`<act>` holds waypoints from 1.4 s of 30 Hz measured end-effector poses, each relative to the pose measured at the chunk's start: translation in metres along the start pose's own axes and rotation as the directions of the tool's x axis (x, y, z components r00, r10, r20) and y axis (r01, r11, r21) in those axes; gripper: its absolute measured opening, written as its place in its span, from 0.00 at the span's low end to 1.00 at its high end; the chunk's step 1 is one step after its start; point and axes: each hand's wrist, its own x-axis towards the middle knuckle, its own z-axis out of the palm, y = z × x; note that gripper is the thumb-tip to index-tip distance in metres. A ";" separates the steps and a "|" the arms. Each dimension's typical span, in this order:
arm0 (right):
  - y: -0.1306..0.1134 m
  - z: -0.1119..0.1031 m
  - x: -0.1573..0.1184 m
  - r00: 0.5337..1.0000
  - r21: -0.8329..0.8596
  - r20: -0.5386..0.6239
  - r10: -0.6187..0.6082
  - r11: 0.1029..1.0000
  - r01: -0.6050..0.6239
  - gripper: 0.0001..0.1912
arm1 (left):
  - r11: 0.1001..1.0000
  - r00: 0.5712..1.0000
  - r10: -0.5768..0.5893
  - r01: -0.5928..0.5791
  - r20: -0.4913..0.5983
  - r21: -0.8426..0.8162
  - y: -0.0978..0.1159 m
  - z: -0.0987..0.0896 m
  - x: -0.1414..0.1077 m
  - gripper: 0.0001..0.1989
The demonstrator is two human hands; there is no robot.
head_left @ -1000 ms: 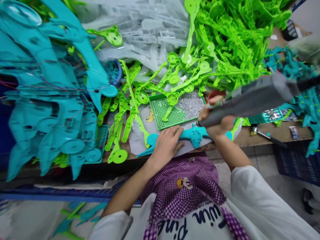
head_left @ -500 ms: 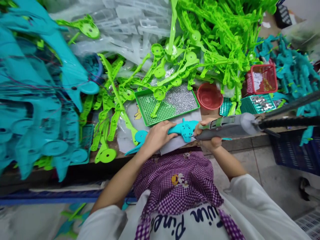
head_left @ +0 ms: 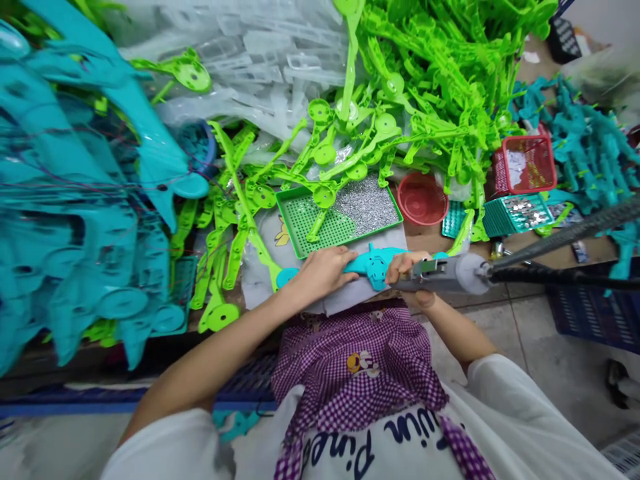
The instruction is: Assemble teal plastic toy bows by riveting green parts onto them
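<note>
Left hand grasps the blue part, right hand alongside grips the grey tool, tip unclear; seemingly fastening, needing steadiness next

The blue part is smooth plastic with a soft sheen; the tool has a matt grey body, and its hose looks rough. Glossy plastic makes up the green parts. The tray is perforated plastic, and the bits in it glitter like metal. The bowl looks like plastic. Apron and shirt are soft, matt cloth; the tabletop appears dull, perhaps wood.
</note>
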 end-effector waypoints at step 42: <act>0.085 0.102 0.190 0.974 -0.389 0.066 -0.216 0.893 0.225 0.26 | 0.997 1.000 0.007 -0.005 0.024 -0.081 0.000 -0.001 -0.001 0.17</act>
